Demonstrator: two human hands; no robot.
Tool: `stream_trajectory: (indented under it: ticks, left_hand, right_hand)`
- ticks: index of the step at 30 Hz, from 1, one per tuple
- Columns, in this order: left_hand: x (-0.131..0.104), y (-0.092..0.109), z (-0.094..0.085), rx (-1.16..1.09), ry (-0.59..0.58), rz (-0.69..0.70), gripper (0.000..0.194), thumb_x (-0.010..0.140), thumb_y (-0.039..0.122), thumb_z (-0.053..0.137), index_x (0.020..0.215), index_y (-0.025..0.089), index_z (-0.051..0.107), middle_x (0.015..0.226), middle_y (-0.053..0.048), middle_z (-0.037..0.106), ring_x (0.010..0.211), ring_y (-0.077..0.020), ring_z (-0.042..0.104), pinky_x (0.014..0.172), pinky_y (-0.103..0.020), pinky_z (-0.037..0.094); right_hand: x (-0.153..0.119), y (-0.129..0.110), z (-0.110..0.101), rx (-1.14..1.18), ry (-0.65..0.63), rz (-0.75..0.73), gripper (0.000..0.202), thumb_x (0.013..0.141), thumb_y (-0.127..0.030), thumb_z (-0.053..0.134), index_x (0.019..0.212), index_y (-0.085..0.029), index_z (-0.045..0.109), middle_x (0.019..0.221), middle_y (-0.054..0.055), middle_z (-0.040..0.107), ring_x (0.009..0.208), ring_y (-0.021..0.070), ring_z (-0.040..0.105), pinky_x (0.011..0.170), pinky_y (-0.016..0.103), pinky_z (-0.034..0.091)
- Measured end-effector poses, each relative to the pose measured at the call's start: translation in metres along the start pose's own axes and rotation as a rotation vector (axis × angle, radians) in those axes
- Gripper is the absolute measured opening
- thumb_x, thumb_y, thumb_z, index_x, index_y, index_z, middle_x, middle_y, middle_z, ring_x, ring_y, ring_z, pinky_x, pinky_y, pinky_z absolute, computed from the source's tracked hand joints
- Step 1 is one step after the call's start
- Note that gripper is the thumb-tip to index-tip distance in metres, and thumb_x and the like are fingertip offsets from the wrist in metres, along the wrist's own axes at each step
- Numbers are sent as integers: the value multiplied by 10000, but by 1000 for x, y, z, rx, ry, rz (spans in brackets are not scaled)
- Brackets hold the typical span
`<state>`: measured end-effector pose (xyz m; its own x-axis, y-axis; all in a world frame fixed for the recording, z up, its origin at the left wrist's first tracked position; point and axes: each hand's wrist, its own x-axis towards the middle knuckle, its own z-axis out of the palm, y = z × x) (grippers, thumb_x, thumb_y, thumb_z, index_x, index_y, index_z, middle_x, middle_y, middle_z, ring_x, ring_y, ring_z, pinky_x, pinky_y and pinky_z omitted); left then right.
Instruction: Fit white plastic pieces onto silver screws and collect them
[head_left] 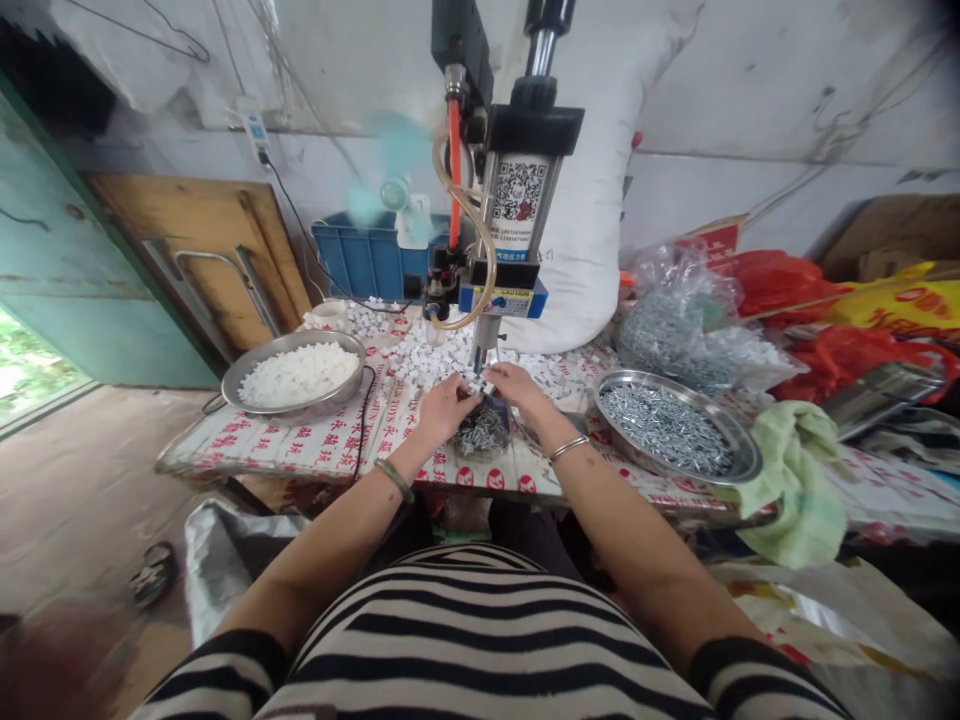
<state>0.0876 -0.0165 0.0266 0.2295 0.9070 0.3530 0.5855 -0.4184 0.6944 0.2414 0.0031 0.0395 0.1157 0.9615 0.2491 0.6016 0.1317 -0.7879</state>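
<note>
"So, where are the hands?"

"Mid-frame, at the lower tip of the black-and-silver metal press (519, 205). The left hand (448, 408) and the right hand (519, 387) are nearly closed, fingertips pinched at a small pale piece (472, 383), too small to make out; I can't tell whether both grip it."

"And around them?"

"A heap of silver metal pins (480, 434) just below, and scattered white plastic bits (427, 352) behind, on the red-and-white printed tabletop (330, 437). Round steel bowls: one at left (300, 407) with white bits, one at right (744, 462) with pins."
</note>
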Motion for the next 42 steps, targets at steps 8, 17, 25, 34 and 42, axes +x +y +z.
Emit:
stream_trajectory:
  ticks: [8, 17, 25, 34, 42]
  left_hand:
    - [-8, -14, -20, 120, -231, 12, 197, 782, 313, 505, 705, 198, 645, 775, -47, 659, 730, -180, 572, 649, -267, 377]
    - [-4, -22, -34, 170, -279, -19, 188, 733, 335, 549, 621, 190, 590, 623, -17, 593, 612, -153, 528, 567, -244, 355]
    - [-7, -6, -31, 231, -228, -21, 189, 773, 306, 501, 781, 195, 655, 863, -73, 655, 833, -219, 583, 716, -292, 397]
    - [1, 3, -18, 157, -210, -28, 130, 713, 201, 515, 653, 189, 630, 724, -43, 629, 711, -178, 564, 673, -264, 395]
    - [-34, 21, -21, -701, -181, -228, 236, 691, 375, 577, 722, 143, 599, 543, 49, 483, 462, -56, 358, 480, -196, 298]
  right_hand:
    - [-22, 25, -97, -639, 45, 76, 289, 794, -336, 492, 989, -200, 657, 907, 89, 675, 856, 220, 605, 764, 345, 437]
    - [-54, 95, -174, -1155, -173, 386, 239, 766, -226, 484, 849, -166, 699, 992, 159, 652, 927, 282, 603, 726, 375, 440]
    - [-55, 91, -173, -1027, 108, 354, 240, 749, -234, 457, 806, -147, 673, 828, 129, 669, 786, 231, 605, 667, 306, 405]
    - [-60, 30, -116, -190, 283, 92, 265, 666, -296, 543, 886, -158, 599, 738, 38, 638, 662, 153, 567, 651, 283, 436]
    - [-79, -35, -8, 528, 121, -35, 222, 689, -374, 590, 813, -189, 583, 736, 5, 626, 681, 133, 573, 681, 278, 467]
